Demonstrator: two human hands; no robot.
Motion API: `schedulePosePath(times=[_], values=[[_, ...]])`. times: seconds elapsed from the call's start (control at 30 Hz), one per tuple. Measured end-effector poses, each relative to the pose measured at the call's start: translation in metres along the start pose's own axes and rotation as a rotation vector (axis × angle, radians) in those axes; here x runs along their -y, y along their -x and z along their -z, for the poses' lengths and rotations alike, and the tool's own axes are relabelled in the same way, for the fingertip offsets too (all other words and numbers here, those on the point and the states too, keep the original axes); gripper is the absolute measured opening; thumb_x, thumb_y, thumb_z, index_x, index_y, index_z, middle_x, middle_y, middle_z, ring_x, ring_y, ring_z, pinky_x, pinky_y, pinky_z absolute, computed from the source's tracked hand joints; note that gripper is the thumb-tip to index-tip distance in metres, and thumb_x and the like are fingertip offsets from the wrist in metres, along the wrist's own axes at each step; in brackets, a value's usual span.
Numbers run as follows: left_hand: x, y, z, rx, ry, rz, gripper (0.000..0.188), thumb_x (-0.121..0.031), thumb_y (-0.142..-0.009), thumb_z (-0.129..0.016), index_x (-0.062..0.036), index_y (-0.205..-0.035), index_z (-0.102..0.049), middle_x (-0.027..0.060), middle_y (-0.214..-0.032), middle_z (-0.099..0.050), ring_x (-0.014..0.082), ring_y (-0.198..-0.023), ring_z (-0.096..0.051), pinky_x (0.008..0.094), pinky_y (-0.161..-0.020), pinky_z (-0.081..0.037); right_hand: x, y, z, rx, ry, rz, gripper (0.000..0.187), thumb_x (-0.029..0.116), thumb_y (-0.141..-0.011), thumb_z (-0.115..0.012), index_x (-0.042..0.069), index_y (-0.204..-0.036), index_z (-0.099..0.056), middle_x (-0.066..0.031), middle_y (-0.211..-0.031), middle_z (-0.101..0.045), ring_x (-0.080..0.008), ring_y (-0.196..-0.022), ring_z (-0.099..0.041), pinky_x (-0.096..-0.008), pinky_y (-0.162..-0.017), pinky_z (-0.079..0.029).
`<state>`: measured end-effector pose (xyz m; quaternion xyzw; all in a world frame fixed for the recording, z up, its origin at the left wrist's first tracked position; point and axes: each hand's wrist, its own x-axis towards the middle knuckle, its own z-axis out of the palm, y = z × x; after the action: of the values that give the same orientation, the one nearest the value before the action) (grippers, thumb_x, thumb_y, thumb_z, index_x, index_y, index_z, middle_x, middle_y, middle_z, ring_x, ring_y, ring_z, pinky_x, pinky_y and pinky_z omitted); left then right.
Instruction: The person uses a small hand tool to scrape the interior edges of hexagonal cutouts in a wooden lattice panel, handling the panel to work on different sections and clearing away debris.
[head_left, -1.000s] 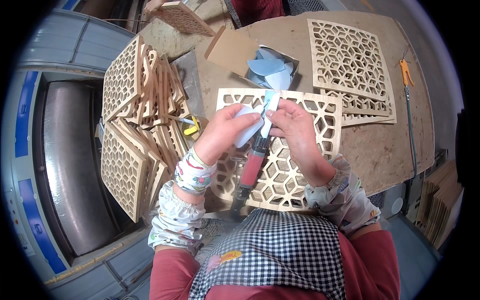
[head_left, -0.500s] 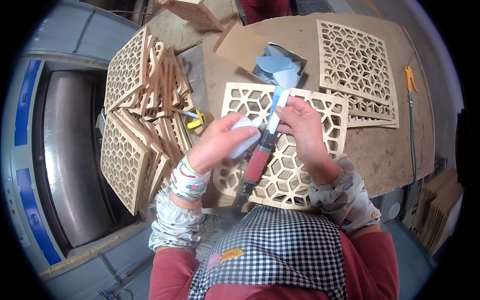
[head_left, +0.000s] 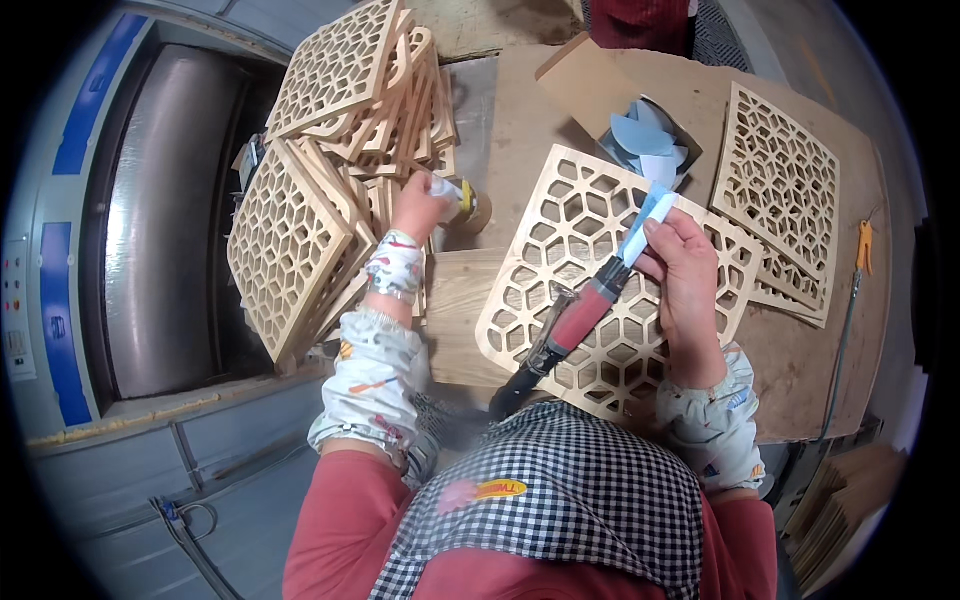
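My right hand pinches a blue-and-white strip, which looks like sandpaper, at the head of a red and black handheld power tool. The tool lies slantwise across a wooden lattice panel, its black end toward my apron. Off to the left, my left hand is closed round a small white squeeze bottle, partly hidden by the fingers. The bottle is beside a round holder with something yellow at its rim; I cannot tell whether they touch.
Stacks of lattice panels lean at the left, beside a large metal roller. An open cardboard box of blue sandpaper pieces stands behind. More panels and an orange air gun on a hose lie right.
My left hand has carried the white bottle away from the strip, leftward to the round holder. My right hand still holds the strip at the tool's head. The whole view has shifted.
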<state>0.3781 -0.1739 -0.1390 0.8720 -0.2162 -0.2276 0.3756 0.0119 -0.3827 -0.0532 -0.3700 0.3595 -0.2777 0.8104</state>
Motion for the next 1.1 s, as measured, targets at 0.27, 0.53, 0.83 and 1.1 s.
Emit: schedulePosePath(times=[0.27, 0.53, 0.83, 1.1], values=[[-0.028, 0.051, 0.003, -0.235, -0.162, -0.231, 0.053, -0.007, -0.093, -0.074, -0.0009, -0.143, -0.056, 0.0150, -0.134, -0.065, 0.0255, -0.118, -0.065, 0.0376, -0.100, -0.054, -0.001, 0.002, 0.005, 0.067, -0.051, 0.003, 0.017, 0.005, -0.105, -0.063, -0.003, -0.118, -0.069, -0.0079, -0.101, -0.075, -0.0135, -0.086, -0.073, -0.0251, -0.078, -0.063], [-0.166, 0.290, -0.055, 0.144, -0.169, -0.353, 0.091, -0.028, -0.086, -0.086, 0.0001, -0.158, -0.040, 0.0232, -0.131, -0.065, 0.0408, -0.115, -0.066, 0.0465, -0.100, -0.053, 0.025, 0.035, -0.014, 0.097, -0.114, 0.067, 0.019, 0.006, -0.106, -0.064, -0.006, -0.121, -0.066, -0.0154, -0.105, -0.076, -0.0225, -0.094, -0.077, -0.0319, -0.086, -0.064], [-0.124, 0.348, -0.055, 0.192, 0.252, -0.116, 0.079, -0.012, -0.089, -0.081, 0.0023, -0.155, -0.041, 0.0212, -0.119, -0.070, 0.0328, -0.114, -0.070, 0.0420, -0.099, -0.055, 0.065, 0.100, -0.037, 0.480, -0.142, 0.138, 0.033, 0.000, -0.095, -0.075, -0.007, -0.126, -0.065, -0.0147, -0.109, -0.076, -0.0227, -0.097, -0.076, -0.0361, -0.091, -0.062], [-0.141, 0.399, -0.036, 0.609, 0.741, -0.025, 0.094, -0.018, -0.080, -0.088, -0.0007, -0.159, -0.039, 0.0071, -0.145, -0.056, 0.0180, -0.133, -0.053, 0.0360, -0.115, -0.040, 0.072, 0.143, -0.038, 0.821, -0.327, 0.009, 0.039, 0.000, -0.080, -0.089, -0.001, -0.110, -0.063, -0.0101, -0.093, -0.070, -0.0246, -0.087, -0.074, -0.0397, -0.083, -0.063]])
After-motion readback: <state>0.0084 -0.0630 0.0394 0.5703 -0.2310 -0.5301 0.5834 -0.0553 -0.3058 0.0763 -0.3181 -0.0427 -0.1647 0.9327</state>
